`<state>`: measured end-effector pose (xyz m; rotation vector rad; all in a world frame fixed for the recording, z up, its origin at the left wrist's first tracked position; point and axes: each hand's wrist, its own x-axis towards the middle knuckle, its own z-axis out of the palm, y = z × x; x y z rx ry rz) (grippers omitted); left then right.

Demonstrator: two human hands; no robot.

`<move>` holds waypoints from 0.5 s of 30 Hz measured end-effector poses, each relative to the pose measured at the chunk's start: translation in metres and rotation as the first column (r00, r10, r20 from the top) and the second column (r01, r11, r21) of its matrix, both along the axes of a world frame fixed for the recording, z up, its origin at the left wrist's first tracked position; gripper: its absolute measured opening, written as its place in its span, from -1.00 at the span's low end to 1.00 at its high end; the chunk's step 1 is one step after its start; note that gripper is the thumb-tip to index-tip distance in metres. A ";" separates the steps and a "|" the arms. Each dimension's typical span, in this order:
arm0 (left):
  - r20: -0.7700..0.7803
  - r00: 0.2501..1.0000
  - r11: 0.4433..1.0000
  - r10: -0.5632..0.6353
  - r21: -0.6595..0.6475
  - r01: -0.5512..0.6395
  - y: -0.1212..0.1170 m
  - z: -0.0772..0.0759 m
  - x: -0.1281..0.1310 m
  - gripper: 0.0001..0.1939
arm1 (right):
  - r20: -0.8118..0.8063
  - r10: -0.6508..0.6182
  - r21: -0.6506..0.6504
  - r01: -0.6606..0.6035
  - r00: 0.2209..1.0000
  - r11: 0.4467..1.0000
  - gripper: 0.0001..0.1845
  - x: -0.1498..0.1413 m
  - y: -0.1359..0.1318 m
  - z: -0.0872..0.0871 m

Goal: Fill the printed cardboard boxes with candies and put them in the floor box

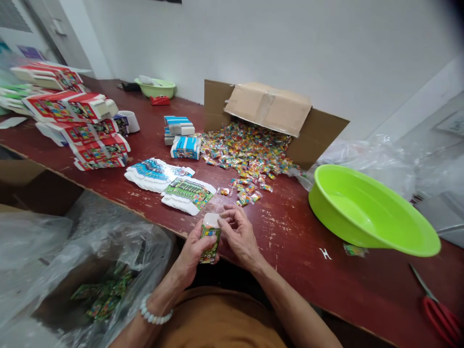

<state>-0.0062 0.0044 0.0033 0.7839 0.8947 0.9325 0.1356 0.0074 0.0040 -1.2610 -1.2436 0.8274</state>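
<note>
My left hand [195,249] is closed around a small green printed candy box [210,244], held upright at the table's front edge. The box's white top flap [211,220] stands up. Beside that flap, my right hand [237,234] has its fingers loosely curled and apart, with the thumb side at the flap's edge; I cannot tell how firmly it touches. Just beyond lie a fanned stack of flat green cartons [190,193] and a fanned stack of flat blue cartons [155,174]. Small wrapped candies [250,150] spread out from a tipped cardboard box [268,106].
A green basin [369,208] and red-handled scissors [438,314] are on the right. Bundled red cartons [68,106] pile up at left, with blue carton bundles [184,147] mid-table. Below the edge, a plastic-lined box [145,237] holds green packs [108,292].
</note>
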 end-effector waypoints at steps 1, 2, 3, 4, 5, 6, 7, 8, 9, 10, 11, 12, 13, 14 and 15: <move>0.008 1.000 0.999 0.022 -0.036 -0.021 0.000 0.001 -0.001 -0.54 | -0.034 0.021 -0.011 -0.021 0.999 1.000 -0.77 0.002 0.000 0.002; 0.018 0.999 0.997 0.039 -0.072 -0.038 -0.001 0.002 -0.002 -0.55 | -0.092 0.044 -0.034 -0.047 0.995 0.998 -0.73 0.004 0.000 0.004; 0.026 0.998 0.994 0.051 -0.100 -0.049 -0.001 0.003 -0.002 -0.53 | -0.167 0.077 -0.066 -0.089 0.983 0.994 -0.68 0.004 0.000 0.005; 0.029 0.998 0.992 0.057 -0.113 -0.053 -0.002 0.004 -0.003 -0.51 | -0.253 0.125 -0.105 -0.156 0.959 0.982 -0.65 0.004 -0.001 0.005; 0.026 0.998 0.993 0.057 -0.104 -0.054 -0.002 0.004 -0.003 -0.49 | -0.344 0.183 -0.140 -0.243 0.921 0.960 -0.62 0.003 -0.002 0.004; 0.016 0.999 0.996 0.052 -0.072 -0.051 -0.002 0.003 -0.003 -0.48 | -0.424 0.238 -0.161 -0.331 0.874 0.930 -0.58 0.001 -0.002 0.003; 0.000 0.999 0.998 0.048 -0.030 -0.048 -0.003 0.002 -0.004 -0.48 | -0.477 0.281 -0.166 -0.399 0.833 0.902 -0.55 -0.001 -0.003 0.001; -0.021 0.999 0.999 0.049 0.012 -0.049 -0.004 0.001 -0.004 -0.49 | -0.491 0.309 -0.158 -0.432 0.815 0.888 -0.53 -0.004 -0.004 -0.001; -0.039 0.998 0.998 0.048 0.048 -0.046 -0.004 -0.001 -0.004 -0.51 | -0.464 0.326 -0.140 -0.431 0.824 0.891 -0.53 -0.006 -0.005 -0.004; -0.045 0.998 0.996 0.049 0.073 -0.046 -0.005 -0.002 -0.004 -0.52 | -0.403 0.329 -0.114 -0.404 0.854 0.908 -0.56 -0.008 -0.005 -0.006; -0.038 0.998 0.996 0.049 0.079 -0.046 -0.005 -0.002 -0.003 -0.54 | -0.326 0.316 -0.083 -0.360 0.891 0.929 -0.61 -0.009 -0.005 -0.008; -0.019 0.999 0.997 0.047 0.061 -0.046 -0.006 -0.002 -0.003 -0.54 | -0.252 0.288 -0.051 -0.310 0.924 0.949 -0.66 -0.010 -0.004 -0.010; 0.008 0.999 0.999 0.038 0.018 -0.038 -0.006 -0.001 -0.003 -0.53 | -0.185 0.252 -0.018 -0.260 0.950 0.966 -0.70 -0.009 -0.004 -0.010; 0.041 0.999 0.999 0.016 -0.044 -0.014 -0.006 0.001 -0.004 -0.51 | -0.118 0.218 0.022 -0.217 0.969 0.976 -0.72 -0.008 -0.003 -0.010; 0.078 0.997 0.993 -0.013 -0.115 0.022 -0.006 0.003 -0.004 -0.48 | -0.044 0.198 0.068 -0.194 0.979 0.979 -0.74 -0.006 -0.003 -0.009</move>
